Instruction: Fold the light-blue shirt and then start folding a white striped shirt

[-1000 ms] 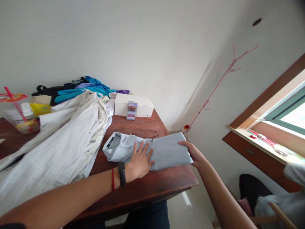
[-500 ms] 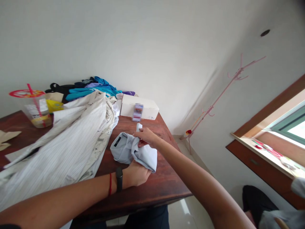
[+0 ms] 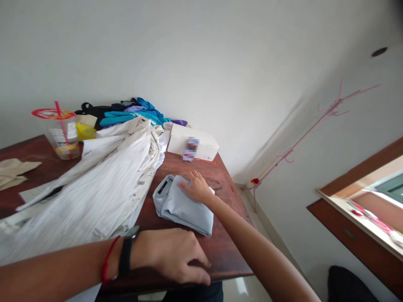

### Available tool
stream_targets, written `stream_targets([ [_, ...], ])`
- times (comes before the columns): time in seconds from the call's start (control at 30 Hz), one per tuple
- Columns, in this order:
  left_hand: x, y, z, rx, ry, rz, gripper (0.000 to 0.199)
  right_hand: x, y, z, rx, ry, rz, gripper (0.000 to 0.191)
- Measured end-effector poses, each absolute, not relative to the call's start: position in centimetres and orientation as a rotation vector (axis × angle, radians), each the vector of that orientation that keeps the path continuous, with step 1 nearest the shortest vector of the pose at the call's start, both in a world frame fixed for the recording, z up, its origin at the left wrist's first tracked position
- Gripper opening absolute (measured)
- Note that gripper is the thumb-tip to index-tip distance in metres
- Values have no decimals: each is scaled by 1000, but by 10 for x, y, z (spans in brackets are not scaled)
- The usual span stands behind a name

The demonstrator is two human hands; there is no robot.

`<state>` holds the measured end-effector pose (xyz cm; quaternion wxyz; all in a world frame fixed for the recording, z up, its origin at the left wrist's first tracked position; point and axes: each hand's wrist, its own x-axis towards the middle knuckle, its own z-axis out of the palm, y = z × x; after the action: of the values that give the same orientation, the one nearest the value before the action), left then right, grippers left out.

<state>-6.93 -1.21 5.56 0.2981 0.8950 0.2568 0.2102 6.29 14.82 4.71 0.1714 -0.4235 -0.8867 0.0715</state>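
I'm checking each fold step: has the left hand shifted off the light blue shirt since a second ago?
Yes. The left hand has pulled back toward the table's near edge, off the light blue shirt; the right hand now presses it.

Bare table point(image 3: 220, 247) lies right of the folded shirt point(image 3: 184, 205); white clothes point(image 3: 94, 188) crowd its left.

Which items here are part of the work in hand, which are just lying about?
In hand:
folded light-blue shirt, right hand flat on it
left hand resting on the table edge
white striped shirt spread beside it

Lying about:
white box
plastic cup with straw
pile of blue and black clothes
pink coat rack
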Motion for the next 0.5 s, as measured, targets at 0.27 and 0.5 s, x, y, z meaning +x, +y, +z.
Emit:
stream_targets([
  [0.27, -86, 32, 53, 2470, 1111, 867, 32, 116, 177, 24, -1274, -2365, 560, 27],
  [0.5, -109, 60, 24, 2220, 1598, 919, 51, 162, 144, 35, -1446, -2111, 919, 31],
])
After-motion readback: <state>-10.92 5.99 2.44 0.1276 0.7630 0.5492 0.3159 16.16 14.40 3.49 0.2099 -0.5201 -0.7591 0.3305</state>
